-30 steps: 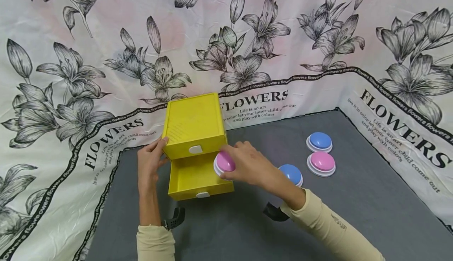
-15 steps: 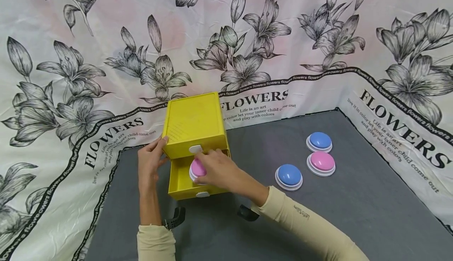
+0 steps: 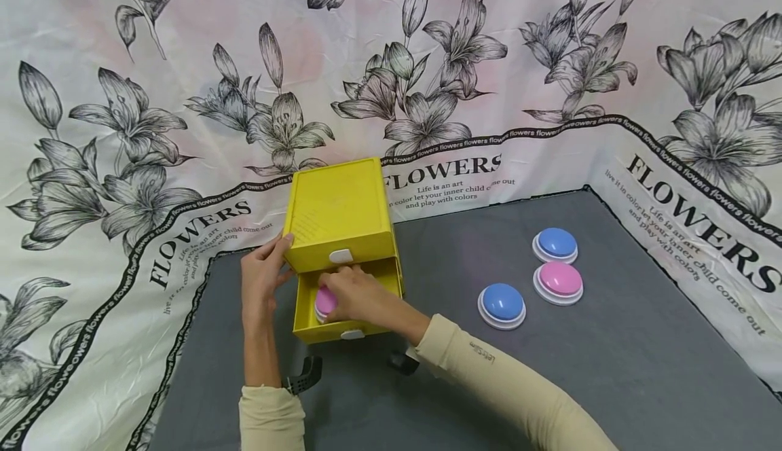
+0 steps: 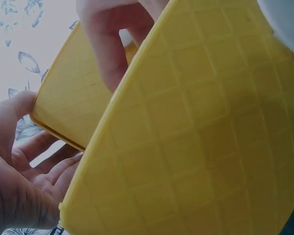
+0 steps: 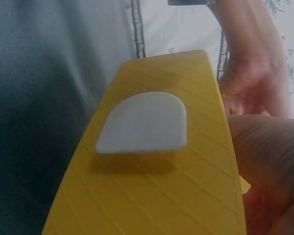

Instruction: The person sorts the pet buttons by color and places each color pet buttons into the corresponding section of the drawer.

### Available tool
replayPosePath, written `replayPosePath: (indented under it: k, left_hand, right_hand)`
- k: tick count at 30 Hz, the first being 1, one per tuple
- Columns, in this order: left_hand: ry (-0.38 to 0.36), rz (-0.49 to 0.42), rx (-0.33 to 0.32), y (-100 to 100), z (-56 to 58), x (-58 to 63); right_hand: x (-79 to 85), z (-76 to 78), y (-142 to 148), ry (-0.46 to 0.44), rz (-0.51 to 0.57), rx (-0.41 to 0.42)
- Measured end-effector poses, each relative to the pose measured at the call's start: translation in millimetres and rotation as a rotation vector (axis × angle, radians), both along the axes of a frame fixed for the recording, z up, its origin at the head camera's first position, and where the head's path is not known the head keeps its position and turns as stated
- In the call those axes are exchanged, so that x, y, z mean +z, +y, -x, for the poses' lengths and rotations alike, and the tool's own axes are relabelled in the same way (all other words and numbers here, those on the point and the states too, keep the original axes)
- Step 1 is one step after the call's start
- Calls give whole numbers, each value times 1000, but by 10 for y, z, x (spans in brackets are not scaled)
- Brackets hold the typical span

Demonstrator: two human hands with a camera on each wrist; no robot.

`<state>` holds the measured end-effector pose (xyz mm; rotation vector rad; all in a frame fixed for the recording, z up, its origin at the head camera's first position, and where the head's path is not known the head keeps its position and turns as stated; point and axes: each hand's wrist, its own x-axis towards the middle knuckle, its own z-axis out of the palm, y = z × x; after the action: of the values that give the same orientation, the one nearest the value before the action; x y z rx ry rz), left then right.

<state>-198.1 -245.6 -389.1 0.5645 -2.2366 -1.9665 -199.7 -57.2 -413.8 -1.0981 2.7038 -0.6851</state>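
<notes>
lower drawer [image 3: 314, 334], yellow, standing open (white tab [image 5: 144, 125] on its front); right hand [image 3: 359, 296], fingers curled on a pink-domed button [image 3: 326, 301] inside that drawer; left hand [image 3: 261, 280], bent round the front left corner of the yellow cabinet [image 3: 342, 206]; blue-domed button [image 3: 502, 301], on grey tabletop [image 3: 641, 369]; second pink-domed button [image 3: 560, 279], just beside another blue-domed button [image 3: 556, 242]; floral-print cloth [image 3: 220, 118], behind.

Pink button [image 3: 326, 302] inside pulled-out lower drawer [image 3: 319, 334], yellow cabinet [image 3: 339, 208].
</notes>
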Motion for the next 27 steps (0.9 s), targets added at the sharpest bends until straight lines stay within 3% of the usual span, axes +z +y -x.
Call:
replayPosePath:
  k: [9,18,27]
  left_hand:
    - [4,2,-4,6,1,0]
    - [6,8,9,6,-4,-10]
    - [15,-2,15,15,-5,1]
  right_hand:
    - [-19,17,-52,30,-22,30]
    - [-10,22,-47,52,-30,124]
    - [144,-71,150,-27,22,-3]
